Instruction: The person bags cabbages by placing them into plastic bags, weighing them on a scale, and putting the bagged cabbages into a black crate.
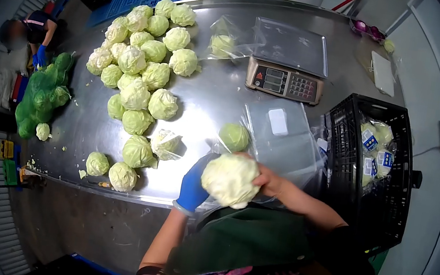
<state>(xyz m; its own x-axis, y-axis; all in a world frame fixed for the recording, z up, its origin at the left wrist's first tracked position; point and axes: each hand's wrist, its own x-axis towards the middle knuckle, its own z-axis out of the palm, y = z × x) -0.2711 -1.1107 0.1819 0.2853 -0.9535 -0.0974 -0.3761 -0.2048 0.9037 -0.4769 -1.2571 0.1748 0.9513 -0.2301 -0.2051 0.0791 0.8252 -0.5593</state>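
A pale cabbage (231,181) is held in front of the body, over the near edge of the steel table (208,101). My left hand (195,184), in a blue glove, wraps its left side. My right hand (269,181), bare, grips its right side. Just beyond lies a green cabbage (234,137). To the right of that cabbage, a stack of clear plastic bags (288,142) lies flat with a white label on it. Many loose cabbages (135,93) are heaped on the left half of the table.
A scale (285,81) stands at the back, beside a bagged cabbage (222,45). At the right, a black crate (338,156) holds wrapped cabbages. A green net sack (41,100) lies at the far left, near another person (36,28) in blue gloves.
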